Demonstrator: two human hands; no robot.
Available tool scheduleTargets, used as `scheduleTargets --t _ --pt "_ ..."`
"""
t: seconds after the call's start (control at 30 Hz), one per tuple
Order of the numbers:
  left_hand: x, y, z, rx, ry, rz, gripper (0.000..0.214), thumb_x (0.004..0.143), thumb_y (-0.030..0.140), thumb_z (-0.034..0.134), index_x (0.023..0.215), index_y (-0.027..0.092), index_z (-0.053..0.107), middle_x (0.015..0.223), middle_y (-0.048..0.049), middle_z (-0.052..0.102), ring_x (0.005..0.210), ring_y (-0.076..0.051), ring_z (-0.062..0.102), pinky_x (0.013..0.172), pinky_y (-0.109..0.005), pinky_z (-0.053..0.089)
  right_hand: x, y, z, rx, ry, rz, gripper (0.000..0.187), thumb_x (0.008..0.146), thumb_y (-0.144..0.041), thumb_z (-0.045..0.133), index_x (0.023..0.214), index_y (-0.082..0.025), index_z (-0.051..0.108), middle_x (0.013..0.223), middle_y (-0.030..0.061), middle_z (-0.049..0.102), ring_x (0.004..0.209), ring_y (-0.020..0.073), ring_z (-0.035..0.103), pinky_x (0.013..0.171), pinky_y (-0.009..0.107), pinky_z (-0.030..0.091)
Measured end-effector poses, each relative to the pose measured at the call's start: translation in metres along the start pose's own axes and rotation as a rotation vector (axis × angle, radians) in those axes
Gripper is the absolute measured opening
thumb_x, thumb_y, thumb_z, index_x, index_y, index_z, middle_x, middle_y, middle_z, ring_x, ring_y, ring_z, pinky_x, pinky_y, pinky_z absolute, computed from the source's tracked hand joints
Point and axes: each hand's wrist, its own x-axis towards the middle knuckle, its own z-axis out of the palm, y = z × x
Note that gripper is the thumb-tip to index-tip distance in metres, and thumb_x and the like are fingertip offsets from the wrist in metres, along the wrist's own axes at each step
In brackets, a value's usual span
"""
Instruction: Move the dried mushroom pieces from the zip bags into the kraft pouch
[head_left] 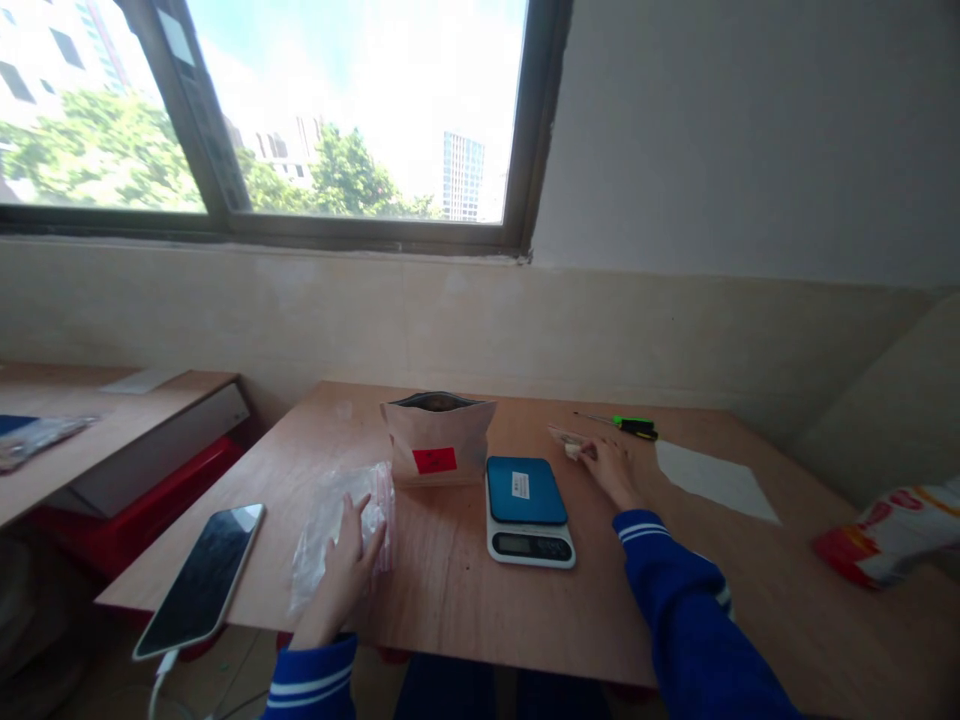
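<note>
My left hand [349,555] rests on a stack of clear zip bags [307,560], its fingers spread. With fingertips pinched together, my right hand [611,468] holds a small pale item [573,450] low over the table, right of the scale; its kind is too small to make out. Between the hands lies a digital kitchen scale [531,510] with a blue top, a white label and a dark display; nothing rests on it. Behind the bags a brown stand-up pouch [442,445] with a red label stands upright, its top gaping; its contents are hidden.
A charging phone [202,580] lies at the table's left edge. Beyond my right hand are a green-and-black screwdriver [636,427] and a white paper sheet [712,478]. A red-and-white bag [885,530] sits far right. A second table [112,410] stands left, with a red stool [165,500] beneath.
</note>
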Motion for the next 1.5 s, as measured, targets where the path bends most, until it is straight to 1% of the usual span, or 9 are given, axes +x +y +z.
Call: scheduleTargets --t 0.13,0.2,0.33,0.47,0.67,0.87,1.1,1.3,1.5 --pt "-0.006 0.032 -0.015 -0.174 0.139 0.091 0.042 0.083 0.048 0.052 0.113 0.020 0.057 0.124 -0.0142 0.060 0.125 -0.030 0.050 0.108 -0.051 0.034 -0.015 -0.019 -0.027 0.239 -0.006 -0.027 0.017 0.083 -0.035 0.053 0.080 -0.018 0.057 0.088 0.0097 0.070 0.088 0.0239 0.065 0.081 0.037 0.049" --pt "-0.015 0.055 -0.014 -0.308 0.041 0.016 0.037 0.084 0.049 0.052 0.108 0.021 0.059 0.115 -0.0118 0.063 0.108 -0.028 0.060 0.097 -0.047 0.045 -0.035 -0.037 -0.043 0.398 -0.004 -0.033 0.024 0.084 -0.043 0.052 0.086 -0.019 0.056 0.093 0.0089 0.070 0.090 0.0217 0.067 0.080 0.034 0.051" --pt "-0.042 0.102 0.013 -0.546 -0.224 -0.073 0.039 0.084 0.050 0.056 0.111 0.023 0.062 0.119 -0.0104 0.063 0.098 -0.024 0.064 0.088 -0.039 0.050 -0.091 -0.086 -0.069 1.140 -0.138 0.092 0.034 0.072 -0.048 0.071 0.088 -0.020 0.062 0.089 0.0058 0.072 0.083 0.0219 0.068 0.080 0.035 0.053" --pt "-0.064 0.129 0.045 -0.681 -0.317 -0.141 0.041 0.082 0.048 0.061 0.114 0.022 0.064 0.115 -0.0093 0.066 0.104 -0.024 0.062 0.088 -0.034 0.049 -0.138 -0.123 -0.063 1.355 -0.338 0.157 0.033 0.072 -0.048 0.073 0.086 -0.020 0.064 0.081 0.0032 0.072 0.067 0.0180 0.066 0.067 0.031 0.055" --pt "-0.070 0.126 0.049 -0.673 -0.295 -0.088 0.027 0.080 0.044 0.064 0.082 0.018 0.066 0.076 -0.0026 0.066 0.072 -0.016 0.061 0.066 -0.024 0.048 -0.169 -0.119 -0.024 1.311 -0.298 0.297 0.042 0.071 -0.053 0.072 0.093 -0.020 0.062 0.078 0.0036 0.071 0.070 0.0210 0.068 0.064 0.032 0.055" --pt "-0.070 0.126 0.047 -0.654 -0.296 -0.107 0.029 0.076 0.045 0.067 0.074 0.016 0.066 0.065 -0.0014 0.064 0.062 -0.014 0.058 0.059 -0.023 0.045 -0.185 -0.121 -0.021 0.948 0.108 0.200 0.042 0.077 -0.056 0.063 0.099 -0.020 0.061 0.105 0.0106 0.066 0.096 0.0244 0.063 0.079 0.036 0.052" --pt "-0.072 0.134 0.039 -0.680 -0.230 -0.142 0.032 0.073 0.042 0.070 0.062 0.016 0.057 0.057 0.0019 0.058 0.056 -0.012 0.055 0.056 -0.022 0.044 -0.206 -0.148 -0.049 0.883 -0.439 -0.137 0.018 0.089 -0.033 0.055 0.101 -0.021 0.062 0.095 0.0023 0.065 0.085 0.0160 0.062 0.081 0.029 0.049" --pt "-0.073 0.130 0.035 -0.682 -0.178 -0.136 0.034 0.071 0.040 0.073 0.060 0.016 0.052 0.057 0.0037 0.053 0.057 -0.010 0.051 0.055 -0.020 0.042 -0.213 -0.156 -0.048 0.785 -0.468 -0.176 0.026 0.080 -0.023 0.067 0.105 -0.022 0.060 0.099 0.0004 0.064 0.088 0.0153 0.059 0.081 0.027 0.047" --pt "-0.073 0.127 0.036 -0.671 -0.226 -0.127 0.035 0.073 0.040 0.071 0.059 0.017 0.049 0.056 0.0038 0.052 0.057 -0.010 0.050 0.054 -0.020 0.041 -0.212 -0.161 -0.047 0.744 -0.463 -0.166 0.010 0.083 -0.023 0.063 0.092 -0.019 0.062 0.086 0.0007 0.065 0.082 0.0156 0.061 0.076 0.025 0.047"
